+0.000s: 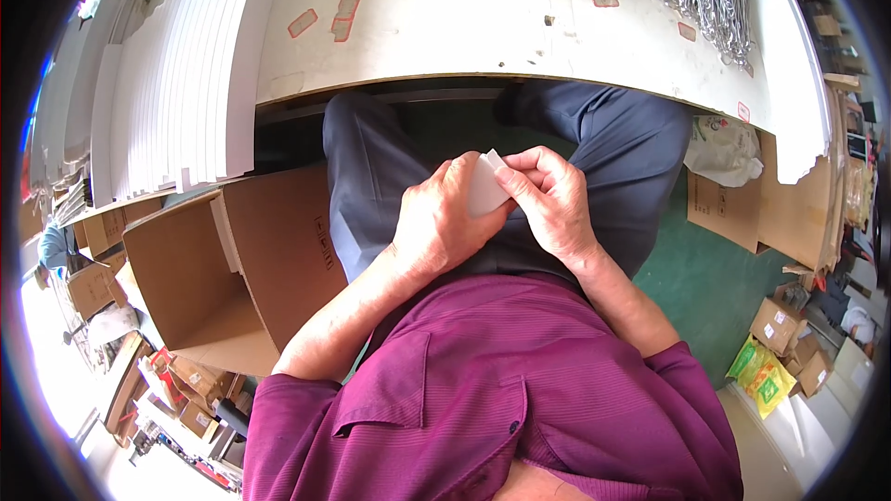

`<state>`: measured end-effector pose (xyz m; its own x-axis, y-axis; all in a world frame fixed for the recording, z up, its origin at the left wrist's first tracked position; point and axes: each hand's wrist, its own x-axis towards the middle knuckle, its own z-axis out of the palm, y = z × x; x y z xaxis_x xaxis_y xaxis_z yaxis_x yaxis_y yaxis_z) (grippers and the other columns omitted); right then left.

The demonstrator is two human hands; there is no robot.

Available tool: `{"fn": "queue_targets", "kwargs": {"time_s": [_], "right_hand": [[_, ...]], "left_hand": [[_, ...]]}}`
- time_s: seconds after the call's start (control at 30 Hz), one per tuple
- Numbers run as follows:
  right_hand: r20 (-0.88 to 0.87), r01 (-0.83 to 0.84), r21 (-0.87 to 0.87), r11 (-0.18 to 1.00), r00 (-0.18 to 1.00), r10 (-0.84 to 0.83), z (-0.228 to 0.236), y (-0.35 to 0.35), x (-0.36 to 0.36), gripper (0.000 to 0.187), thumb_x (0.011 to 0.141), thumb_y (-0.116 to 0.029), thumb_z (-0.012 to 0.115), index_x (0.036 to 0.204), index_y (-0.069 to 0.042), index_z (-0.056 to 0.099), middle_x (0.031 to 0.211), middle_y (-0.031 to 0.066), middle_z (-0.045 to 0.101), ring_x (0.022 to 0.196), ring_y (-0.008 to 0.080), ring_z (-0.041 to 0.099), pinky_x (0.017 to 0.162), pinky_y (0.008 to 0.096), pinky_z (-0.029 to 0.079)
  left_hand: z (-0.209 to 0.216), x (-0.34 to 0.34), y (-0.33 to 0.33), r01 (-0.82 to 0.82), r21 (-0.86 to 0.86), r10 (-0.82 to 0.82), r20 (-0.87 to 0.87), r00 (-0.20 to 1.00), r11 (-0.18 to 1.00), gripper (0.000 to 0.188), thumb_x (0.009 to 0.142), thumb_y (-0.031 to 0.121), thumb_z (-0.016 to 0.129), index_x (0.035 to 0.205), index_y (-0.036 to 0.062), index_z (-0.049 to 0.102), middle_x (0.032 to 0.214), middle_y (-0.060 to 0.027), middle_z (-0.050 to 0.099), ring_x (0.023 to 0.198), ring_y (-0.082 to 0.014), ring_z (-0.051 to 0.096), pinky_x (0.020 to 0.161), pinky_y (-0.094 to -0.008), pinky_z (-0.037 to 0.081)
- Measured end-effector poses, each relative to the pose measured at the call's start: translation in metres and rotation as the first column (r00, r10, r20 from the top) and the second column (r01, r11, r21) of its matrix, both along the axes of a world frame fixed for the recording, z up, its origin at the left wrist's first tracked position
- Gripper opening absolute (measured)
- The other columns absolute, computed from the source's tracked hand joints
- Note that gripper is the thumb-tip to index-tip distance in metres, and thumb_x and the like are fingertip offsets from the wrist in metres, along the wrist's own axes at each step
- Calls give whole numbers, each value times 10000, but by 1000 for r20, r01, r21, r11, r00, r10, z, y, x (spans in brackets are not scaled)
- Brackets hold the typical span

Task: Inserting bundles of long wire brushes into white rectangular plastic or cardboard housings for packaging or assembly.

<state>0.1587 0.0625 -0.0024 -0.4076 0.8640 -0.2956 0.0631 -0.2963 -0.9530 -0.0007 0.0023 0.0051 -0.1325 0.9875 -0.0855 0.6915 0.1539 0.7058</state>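
Observation:
Over my lap, just short of the table edge, both hands are closed on a small white piece of card (484, 190). It looks folded or layered, with two corners at its top; I cannot tell how many layers there are. My left hand (438, 223) wraps round its left side and lower part. On its right edge, my right hand (557, 204) pinches it between thumb and curled fingers. Part of the card is hidden behind my left fingers.
A white table (408, 32) with red-edged labels spans the front. Metal wire hooks (710, 0) lie piled at its far right. White panels (190, 83) stand in a row at left, above an open cardboard box (269, 269). At right are more cardboard (729, 209) and a plastic bag (724, 150).

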Motion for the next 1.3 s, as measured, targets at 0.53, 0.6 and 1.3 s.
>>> {"fn": "queue_targets", "kwargs": {"time_s": [0.53, 0.6, 1.3], "right_hand": [[-10, -9, -26, 1000, 1000, 9, -3, 2, 5, 150, 977, -111, 735, 956, 23, 671, 785, 61, 734, 713, 53, 662, 618, 233, 531], [25, -14, 17, 1000, 1000, 13, -1, 2, 4, 152, 976, -111, 735, 947, 25, 674, 778, 63, 734, 711, 52, 662, 618, 237, 531], [358, -178, 526, 832, 933, -27, -1, -1, 4, 112, 921, -70, 756, 932, 0, 670, 814, 153, 756, 696, 250, 762, 594, 342, 596]], "left_hand": [[-5, 5, -5, 27, 98, -25, -21, 999, 995, 569, 722, 224, 888, 1180, 4, 632, 992, -173, 727, 874, -351, 740, 728, -428, 616], [-6, 5, -5, 29, 107, -26, -35, 999, 994, 573, 722, 227, 888, 1183, 7, 628, 996, -177, 726, 872, -352, 739, 735, -428, 618], [-7, 6, -8, 87, 14, -87, -14, 996, 996, 556, 756, 228, 824, 1223, 10, 617, 1028, -199, 726, 900, -360, 740, 764, -443, 618]]}}
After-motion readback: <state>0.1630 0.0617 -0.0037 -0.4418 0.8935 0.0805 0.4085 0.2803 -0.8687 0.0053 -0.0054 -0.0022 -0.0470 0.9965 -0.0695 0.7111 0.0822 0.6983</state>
